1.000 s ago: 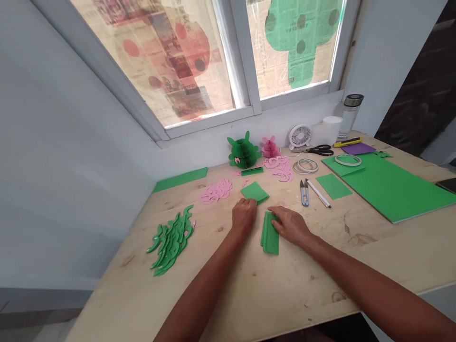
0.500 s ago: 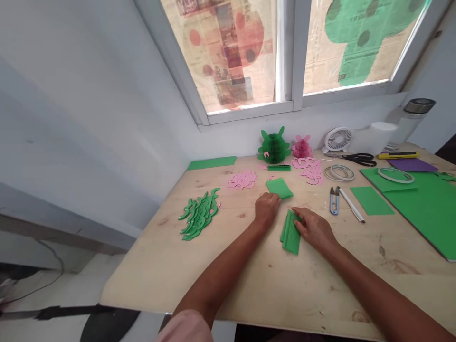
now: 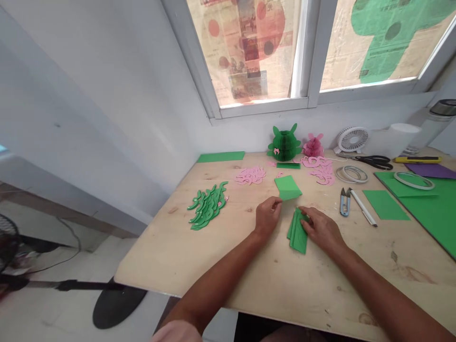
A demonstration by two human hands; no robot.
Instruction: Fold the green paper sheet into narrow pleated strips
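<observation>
My left hand (image 3: 268,218) is on the wooden table, its fingertips pinching the near corner of a square green paper sheet (image 3: 288,187). My right hand (image 3: 322,230) lies over the edge of a folded stack of green paper (image 3: 297,232), its fingers pressing on the stack. The two hands are close together, with the green sheet just beyond them. Left of them lies a heap of green paper cut-outs (image 3: 208,206). Pink paper cut-outs (image 3: 250,175) lie farther back.
Against the wall stand a green honeycomb paper figure (image 3: 284,145) and a pink one (image 3: 313,146). To the right are thread snips (image 3: 344,202), a white pen (image 3: 363,207), tape rolls (image 3: 351,174), black scissors (image 3: 374,162) and a green board (image 3: 427,204). The table's front edge (image 3: 171,285) overhangs the floor.
The view has swung left, so the table sits farther right in the picture. My left hand has drawn back to the green sheet's near corner. My right hand stays on the stack.
</observation>
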